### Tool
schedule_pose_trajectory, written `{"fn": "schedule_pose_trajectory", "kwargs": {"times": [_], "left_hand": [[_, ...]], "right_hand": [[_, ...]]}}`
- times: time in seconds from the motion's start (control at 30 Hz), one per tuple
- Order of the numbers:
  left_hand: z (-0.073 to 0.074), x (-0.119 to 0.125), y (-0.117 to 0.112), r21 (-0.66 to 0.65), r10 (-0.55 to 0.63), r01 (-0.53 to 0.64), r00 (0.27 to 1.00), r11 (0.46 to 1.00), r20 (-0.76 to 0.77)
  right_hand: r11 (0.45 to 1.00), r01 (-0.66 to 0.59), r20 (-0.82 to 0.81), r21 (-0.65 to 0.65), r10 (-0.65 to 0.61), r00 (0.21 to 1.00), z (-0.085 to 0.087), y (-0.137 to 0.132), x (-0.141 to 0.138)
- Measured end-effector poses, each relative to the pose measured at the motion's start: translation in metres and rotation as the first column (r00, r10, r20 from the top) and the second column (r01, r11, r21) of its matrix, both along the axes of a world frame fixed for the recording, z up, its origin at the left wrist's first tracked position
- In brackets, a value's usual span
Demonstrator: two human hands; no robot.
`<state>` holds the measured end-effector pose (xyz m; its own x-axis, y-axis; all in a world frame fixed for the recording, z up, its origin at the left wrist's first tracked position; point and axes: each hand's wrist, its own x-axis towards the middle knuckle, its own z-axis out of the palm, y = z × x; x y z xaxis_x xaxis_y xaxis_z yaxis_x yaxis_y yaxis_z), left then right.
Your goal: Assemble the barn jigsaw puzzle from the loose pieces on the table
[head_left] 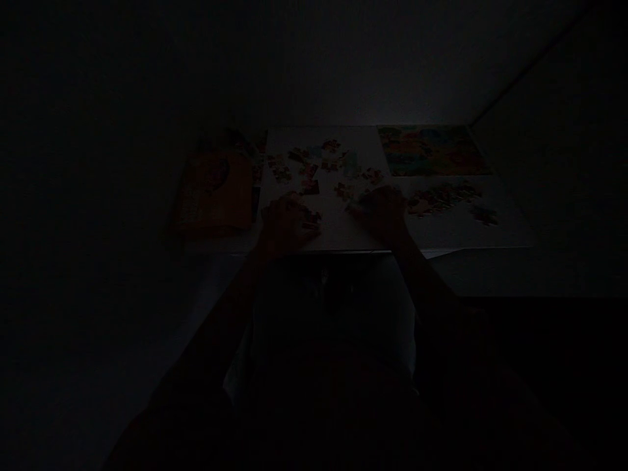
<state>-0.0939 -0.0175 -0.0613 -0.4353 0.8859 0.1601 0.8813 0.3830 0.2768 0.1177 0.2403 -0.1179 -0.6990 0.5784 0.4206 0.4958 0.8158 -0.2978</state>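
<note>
The view is very dark, so fine detail is lost. My left hand (283, 221) rests near the front of the white table, its thumb and fingers apart beside some puzzle pieces (311, 218). To its right, my right hand (385, 210) lies low over the tabletop, next to a small cluster of puzzle pieces (344, 191). Its fingers are too dim to make out, as is anything under them. Beyond both hands, more loose puzzle pieces (331, 163) are scattered. A joined strip of puzzle pieces (444, 197) lies right of my right hand.
An orange box (214, 191) stands at the table's left end. A colourful picture sheet (434, 150) lies at the back right. One separate puzzle piece (484, 215) is near the right side. The white table (338, 229) backs onto a wall (324, 78).
</note>
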Motion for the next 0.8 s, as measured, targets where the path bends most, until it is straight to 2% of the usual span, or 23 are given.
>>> {"fn": "schedule_pose_trajectory", "kwargs": {"times": [0.17,0.27,0.4,0.53,0.63,0.8], "left_hand": [[-0.009,-0.003,0.000,0.056,0.002,-0.002,1.000,0.998,0.012],[-0.012,-0.005,0.003,0.076,0.015,-0.017,0.999,0.997,0.032],[-0.013,-0.006,0.004,0.080,0.038,-0.044,0.996,0.996,0.079],[-0.013,-0.008,0.004,0.118,0.037,-0.058,0.984,0.991,0.173],[-0.013,-0.009,0.004,0.139,0.009,-0.036,0.981,0.990,0.195],[-0.010,-0.006,0.003,0.127,0.042,-0.053,0.995,0.990,0.092]], "right_hand": [[0.989,0.123,-0.141,-0.087,-0.135,0.981,0.003,0.011,0.002],[0.985,0.138,-0.166,-0.103,-0.154,0.974,0.008,0.011,0.002],[0.992,0.118,-0.035,-0.048,-0.120,0.992,0.014,-0.004,0.005],[0.996,0.088,0.088,-0.018,-0.086,0.992,0.013,-0.021,0.011],[0.998,0.038,0.073,-0.051,-0.034,0.997,0.010,-0.025,0.014],[0.988,-0.134,0.033,-0.080,0.137,0.990,0.010,-0.028,0.016]]}}
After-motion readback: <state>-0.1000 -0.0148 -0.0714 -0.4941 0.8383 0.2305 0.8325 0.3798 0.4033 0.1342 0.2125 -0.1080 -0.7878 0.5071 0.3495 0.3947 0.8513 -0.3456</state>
